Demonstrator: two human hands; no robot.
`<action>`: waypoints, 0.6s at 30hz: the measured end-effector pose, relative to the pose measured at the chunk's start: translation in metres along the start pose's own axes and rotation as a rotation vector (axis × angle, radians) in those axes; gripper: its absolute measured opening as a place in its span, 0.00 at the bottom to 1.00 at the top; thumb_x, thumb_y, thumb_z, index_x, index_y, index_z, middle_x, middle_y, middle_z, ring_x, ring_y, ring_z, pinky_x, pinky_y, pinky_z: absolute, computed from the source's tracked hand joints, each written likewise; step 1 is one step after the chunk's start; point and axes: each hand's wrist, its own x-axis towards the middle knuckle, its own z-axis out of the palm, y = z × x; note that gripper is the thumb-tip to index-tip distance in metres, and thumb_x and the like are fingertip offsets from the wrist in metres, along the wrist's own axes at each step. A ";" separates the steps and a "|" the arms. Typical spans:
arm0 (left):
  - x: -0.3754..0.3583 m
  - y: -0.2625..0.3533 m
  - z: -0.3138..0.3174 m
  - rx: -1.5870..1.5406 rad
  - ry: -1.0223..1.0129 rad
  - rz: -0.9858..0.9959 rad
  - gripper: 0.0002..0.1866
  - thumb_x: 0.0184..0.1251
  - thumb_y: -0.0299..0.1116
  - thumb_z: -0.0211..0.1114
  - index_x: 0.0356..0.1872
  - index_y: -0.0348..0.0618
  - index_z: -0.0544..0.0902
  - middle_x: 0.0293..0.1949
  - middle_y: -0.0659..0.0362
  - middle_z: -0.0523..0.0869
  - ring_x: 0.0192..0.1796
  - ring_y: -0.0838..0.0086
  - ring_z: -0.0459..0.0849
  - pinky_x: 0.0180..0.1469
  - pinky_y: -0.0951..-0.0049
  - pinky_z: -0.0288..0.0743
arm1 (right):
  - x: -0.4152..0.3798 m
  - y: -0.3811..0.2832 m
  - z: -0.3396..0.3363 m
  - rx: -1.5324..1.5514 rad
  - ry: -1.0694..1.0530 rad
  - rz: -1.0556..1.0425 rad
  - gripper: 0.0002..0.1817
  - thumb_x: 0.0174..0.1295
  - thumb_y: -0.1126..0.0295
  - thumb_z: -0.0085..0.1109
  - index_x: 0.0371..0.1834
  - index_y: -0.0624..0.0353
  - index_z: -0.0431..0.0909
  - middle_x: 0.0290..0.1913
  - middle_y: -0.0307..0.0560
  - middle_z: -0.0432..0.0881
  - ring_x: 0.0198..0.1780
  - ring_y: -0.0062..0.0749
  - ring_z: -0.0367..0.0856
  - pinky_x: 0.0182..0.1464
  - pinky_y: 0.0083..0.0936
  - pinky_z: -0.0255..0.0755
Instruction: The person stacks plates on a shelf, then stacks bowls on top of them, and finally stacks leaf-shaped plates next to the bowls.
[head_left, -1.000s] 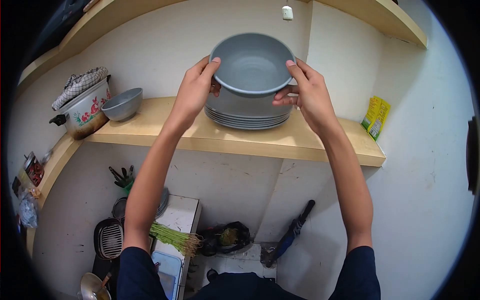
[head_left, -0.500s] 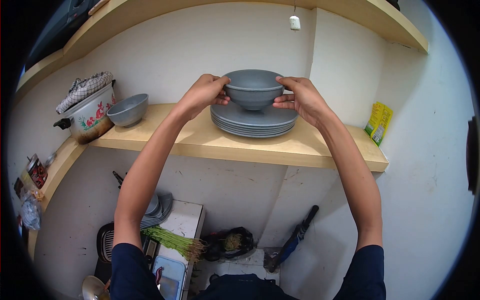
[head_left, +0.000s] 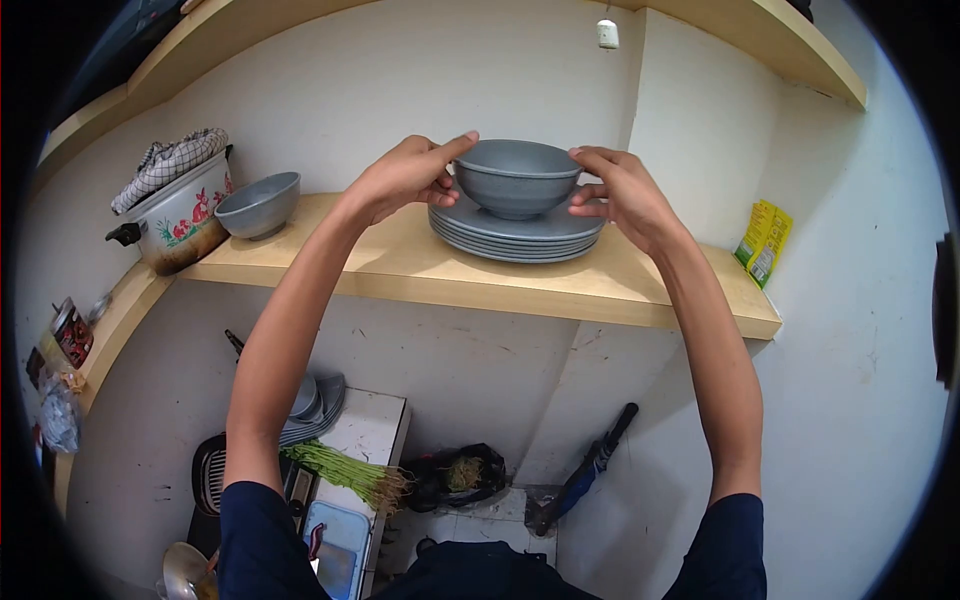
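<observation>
The left hand (head_left: 405, 180) and right hand (head_left: 630, 200), loosely open, flank a round grey ceramic-looking bowl (head_left: 517, 188) already set upright on stacked grey plates (head_left: 515, 243) on the pale wooden shelf (head_left: 385, 260), neither hand yet withdrawn.

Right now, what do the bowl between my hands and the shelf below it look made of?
The bowl looks like satin ceramic, possibly melamine: smooth grey with soft highlights. The shelf seems satin wood or laminate: tan, faintly mottled.
</observation>
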 end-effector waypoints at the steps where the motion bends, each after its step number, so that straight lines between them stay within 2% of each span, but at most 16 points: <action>1: -0.002 0.000 -0.002 0.017 0.028 0.003 0.31 0.77 0.57 0.60 0.40 0.28 0.81 0.27 0.61 0.76 0.28 0.80 0.78 0.37 0.78 0.79 | -0.004 -0.003 0.000 -0.054 0.060 -0.052 0.31 0.75 0.61 0.58 0.68 0.81 0.67 0.59 0.62 0.77 0.34 0.23 0.81 0.38 0.24 0.84; 3: -0.016 0.003 -0.010 0.008 0.107 0.061 0.33 0.77 0.59 0.60 0.45 0.28 0.81 0.25 0.62 0.75 0.28 0.81 0.77 0.33 0.79 0.75 | -0.021 -0.014 0.000 -0.166 0.175 -0.156 0.33 0.73 0.61 0.59 0.70 0.79 0.66 0.67 0.67 0.75 0.30 0.23 0.79 0.37 0.23 0.83; 6: -0.042 -0.007 -0.019 -0.039 0.311 0.204 0.32 0.77 0.57 0.61 0.54 0.29 0.81 0.24 0.63 0.76 0.26 0.82 0.75 0.29 0.80 0.70 | -0.050 -0.019 0.008 -0.147 0.328 -0.404 0.30 0.73 0.61 0.59 0.71 0.72 0.69 0.65 0.60 0.81 0.26 0.19 0.76 0.33 0.20 0.78; 8: -0.065 -0.023 -0.026 -0.117 0.437 0.306 0.29 0.78 0.53 0.62 0.58 0.31 0.81 0.23 0.64 0.76 0.24 0.84 0.72 0.27 0.81 0.66 | -0.084 -0.026 0.026 -0.057 0.337 -0.525 0.27 0.75 0.61 0.56 0.69 0.70 0.71 0.64 0.58 0.82 0.26 0.18 0.75 0.32 0.18 0.75; 10: -0.094 -0.044 -0.032 -0.229 0.524 0.400 0.25 0.79 0.49 0.62 0.59 0.35 0.81 0.21 0.67 0.74 0.23 0.86 0.68 0.25 0.81 0.61 | -0.113 -0.014 0.043 -0.035 0.312 -0.656 0.23 0.75 0.63 0.53 0.64 0.71 0.73 0.63 0.61 0.82 0.25 0.18 0.74 0.32 0.18 0.75; 11: -0.110 -0.057 -0.033 -0.289 0.562 0.422 0.20 0.80 0.44 0.61 0.59 0.36 0.82 0.21 0.68 0.74 0.23 0.88 0.67 0.25 0.82 0.59 | -0.126 -0.003 0.052 -0.011 0.263 -0.667 0.21 0.75 0.65 0.53 0.62 0.72 0.74 0.62 0.63 0.83 0.25 0.18 0.74 0.32 0.18 0.75; 14: -0.158 -0.106 -0.032 -0.327 0.673 0.353 0.18 0.81 0.43 0.61 0.57 0.38 0.82 0.21 0.68 0.73 0.23 0.88 0.67 0.26 0.83 0.59 | -0.158 0.038 0.083 0.029 0.040 -0.667 0.18 0.71 0.71 0.55 0.59 0.74 0.75 0.58 0.65 0.85 0.27 0.21 0.79 0.34 0.19 0.77; 16: -0.183 -0.143 -0.030 -0.340 0.707 0.232 0.16 0.81 0.42 0.60 0.54 0.39 0.84 0.21 0.69 0.73 0.23 0.89 0.67 0.26 0.84 0.58 | -0.163 0.064 0.110 0.001 -0.130 -0.608 0.17 0.69 0.76 0.57 0.58 0.73 0.76 0.56 0.61 0.87 0.32 0.23 0.84 0.36 0.20 0.78; 18: -0.204 -0.185 -0.028 -0.369 0.739 0.104 0.15 0.81 0.42 0.60 0.50 0.40 0.85 0.21 0.69 0.73 0.23 0.89 0.67 0.26 0.84 0.58 | -0.162 0.088 0.136 0.008 -0.269 -0.403 0.15 0.70 0.77 0.57 0.58 0.71 0.77 0.56 0.58 0.87 0.35 0.24 0.86 0.37 0.21 0.79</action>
